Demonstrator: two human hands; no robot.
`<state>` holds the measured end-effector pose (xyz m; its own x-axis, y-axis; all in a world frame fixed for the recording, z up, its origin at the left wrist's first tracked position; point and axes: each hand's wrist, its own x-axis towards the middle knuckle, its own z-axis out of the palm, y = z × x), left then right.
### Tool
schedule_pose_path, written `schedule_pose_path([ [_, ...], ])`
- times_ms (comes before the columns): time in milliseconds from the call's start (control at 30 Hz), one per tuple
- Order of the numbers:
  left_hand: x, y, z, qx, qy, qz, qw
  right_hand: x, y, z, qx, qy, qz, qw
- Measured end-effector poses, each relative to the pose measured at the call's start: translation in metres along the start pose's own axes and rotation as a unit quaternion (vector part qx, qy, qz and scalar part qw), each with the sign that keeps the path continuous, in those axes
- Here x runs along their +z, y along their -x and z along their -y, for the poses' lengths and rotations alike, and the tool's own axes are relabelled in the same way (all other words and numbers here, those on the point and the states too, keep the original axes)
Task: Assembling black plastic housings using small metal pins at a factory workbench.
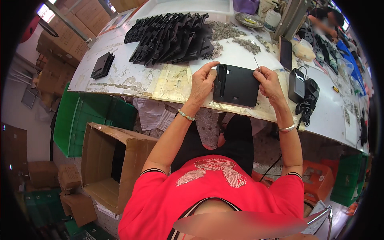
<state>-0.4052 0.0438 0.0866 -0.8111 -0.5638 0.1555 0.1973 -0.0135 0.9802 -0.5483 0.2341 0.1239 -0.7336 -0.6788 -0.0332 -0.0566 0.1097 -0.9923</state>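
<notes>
Between my two hands is a flat black plastic panel (242, 86), with a long slot and small cut-outs along its left side. My left hand (203, 82) pinches its upper left edge. With closed fingers, my right hand (269, 83) is at the panel's right edge; a thin metal rod (256, 63) sticks up from those fingers, its lower end hidden by them. Beyond the panel, many similar black plastic parts (170, 40) lean in overlapping rows. A smaller stack of black parts (103, 65) lies farther left on the table.
Small metal pieces (228, 32) lie in heaps behind the panel. A dark phone-like slab (285, 53), a grey box-shaped device (296, 85) and coiled black cable (308, 106) sit at the right. Below the table are a green crate (74, 124) and an open cardboard box (134, 138). Another person works far right.
</notes>
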Motion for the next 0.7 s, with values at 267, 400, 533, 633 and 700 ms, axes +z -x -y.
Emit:
schedule_pose_path([
  [267, -0.001, -0.002, 0.001, 0.022, 0.011, 0.002, 1.000, 0.004, 0.007, -0.012, -0.075, 0.038, -0.054, 0.995],
  [400, -0.002, -0.002, 0.001, 0.042, -0.003, -0.013, 0.999, 0.004, 0.009, -0.013, -0.100, 0.036, -0.061, 0.992],
  [533, 0.005, 0.002, 0.003, 0.137, -0.113, -0.058, 0.982, 0.001, 0.011, -0.017, 0.014, -0.110, -0.089, 0.990],
  [633, 0.009, -0.001, 0.005, 0.240, -0.236, -0.082, 0.938, -0.001, 0.007, -0.025, 0.048, -0.162, -0.126, 0.978],
  [700, 0.010, -0.003, 0.011, 0.257, -0.346, -0.086, 0.898, -0.002, 0.010, -0.026, 0.063, -0.152, -0.096, 0.982],
])
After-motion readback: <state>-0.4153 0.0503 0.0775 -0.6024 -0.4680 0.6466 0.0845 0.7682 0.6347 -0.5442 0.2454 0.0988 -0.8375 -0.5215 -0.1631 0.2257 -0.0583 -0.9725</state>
